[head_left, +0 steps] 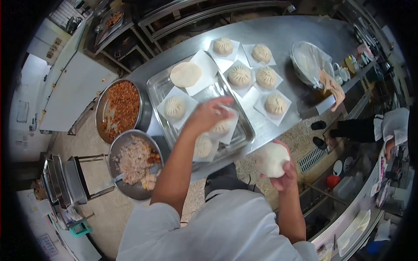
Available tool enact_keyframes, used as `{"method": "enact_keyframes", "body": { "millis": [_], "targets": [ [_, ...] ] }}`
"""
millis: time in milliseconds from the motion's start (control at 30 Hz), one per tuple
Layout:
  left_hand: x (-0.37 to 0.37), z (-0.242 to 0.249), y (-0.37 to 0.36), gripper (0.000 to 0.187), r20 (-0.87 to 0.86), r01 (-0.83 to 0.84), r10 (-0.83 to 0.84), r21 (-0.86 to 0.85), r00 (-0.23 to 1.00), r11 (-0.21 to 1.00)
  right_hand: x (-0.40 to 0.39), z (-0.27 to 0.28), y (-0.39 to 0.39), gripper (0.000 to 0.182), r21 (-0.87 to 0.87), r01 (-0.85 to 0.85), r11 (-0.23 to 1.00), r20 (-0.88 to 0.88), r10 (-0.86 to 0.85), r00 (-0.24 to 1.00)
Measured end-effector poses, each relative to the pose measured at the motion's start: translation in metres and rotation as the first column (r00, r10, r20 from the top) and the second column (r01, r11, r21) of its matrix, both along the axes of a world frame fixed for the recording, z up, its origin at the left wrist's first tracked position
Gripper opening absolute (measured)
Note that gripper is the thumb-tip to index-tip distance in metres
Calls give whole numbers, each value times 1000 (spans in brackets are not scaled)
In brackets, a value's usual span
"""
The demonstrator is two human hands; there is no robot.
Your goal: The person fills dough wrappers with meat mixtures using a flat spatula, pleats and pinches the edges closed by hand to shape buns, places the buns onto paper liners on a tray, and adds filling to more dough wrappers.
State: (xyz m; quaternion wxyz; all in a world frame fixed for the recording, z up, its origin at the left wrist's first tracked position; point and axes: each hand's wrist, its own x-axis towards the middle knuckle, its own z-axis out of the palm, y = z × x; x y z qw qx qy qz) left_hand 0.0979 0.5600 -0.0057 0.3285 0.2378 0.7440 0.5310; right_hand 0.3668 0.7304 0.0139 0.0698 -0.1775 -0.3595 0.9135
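Eight pleated buns are in view: three (pixel 174 107) inside the one shallow metal tray (pixel 246 119), one of them partly covered by fingers, and five (pixel 239 76) outside it, on the counter (pixel 300 27) to its right and upper right. The tray also carries one flat dough round (pixel 186 74) at its upper left, and one pale rounded piece (pixel 273 161) is held off its lower right. Two round metal bowls of filling (pixel 143 101) are left of the tray; one plastic-covered bowl (pixel 308 65) is to its far right.
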Motion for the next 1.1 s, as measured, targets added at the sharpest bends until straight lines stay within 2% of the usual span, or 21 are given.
{"method": "enact_keyframes", "body": {
  "millis": [33,100,133,167,233,267,333,367,400,467,500,567,700,767,800,867,900,967,1100],
  "targets": [
    [-36,4,11,57,-99,-98,85,-135,991,986,-4,0,9,92,-24,12,1000,17,-12,1000],
    [-112,-17,28,61,-451,-283,198,-128,870,951,-6,-8,25,90,-24,37,999,60,-35,998],
    [-152,-37,30,60,-564,-293,193,-91,803,952,-11,-7,27,90,-22,37,999,72,-35,997],
    [-186,-38,34,59,-592,-305,134,-199,795,931,-15,-4,30,91,-26,24,999,96,-21,995],
    [-236,-60,45,59,-811,-402,41,-245,584,882,-29,3,36,91,-27,10,1000,125,-7,992],
    [-256,-69,49,59,-807,-400,41,-247,589,883,-37,7,37,94,-32,-13,999,171,18,985],
    [-282,-80,53,54,-648,-264,0,-311,762,913,-51,7,40,97,-43,-34,999,230,43,972],
    [-289,-82,54,39,-676,-186,-89,-323,732,928,-56,6,41,97,-43,-33,998,245,43,969],
    [-292,-84,56,39,-667,-178,-96,-331,739,927,-59,5,42,97,-46,-31,998,259,42,965],
    [-294,-84,61,23,-662,-135,-178,-393,728,910,-63,4,44,97,-46,-20,999,273,32,961],
    [-293,-84,62,23,-658,-127,-186,-398,729,909,-65,3,46,97,-41,-18,999,280,28,960],
    [-289,-89,58,16,-707,-69,-244,-382,664,921,-69,4,49,97,-55,-25,998,295,40,955],
    [-282,-86,46,14,-737,-46,-237,-341,633,939,-79,2,52,95,-85,-73,994,302,96,949],
    [-270,-76,45,12,-821,-55,-81,-136,565,989,-84,1,51,96,-38,-73,997,309,82,948],
    [-269,-74,43,12,-823,-59,-80,-136,562,989,-85,1,51,97,10,-64,998,316,57,947],
    [-268,-78,40,17,-910,-52,-19,-45,415,998,-86,5,53,95,-12,-93,996,302,93,949],
    [-270,-79,38,17,-912,-53,-19,-45,410,998,-86,6,54,93,-34,-120,992,292,125,948],
    [-274,-81,32,22,-761,-5,-294,-364,578,931,-85,3,53,93,-44,-123,991,282,130,950],
    [-264,-90,30,21,-708,81,-348,-382,615,921,-81,-4,57,93,-107,-169,980,277,193,941]
  ]
}}
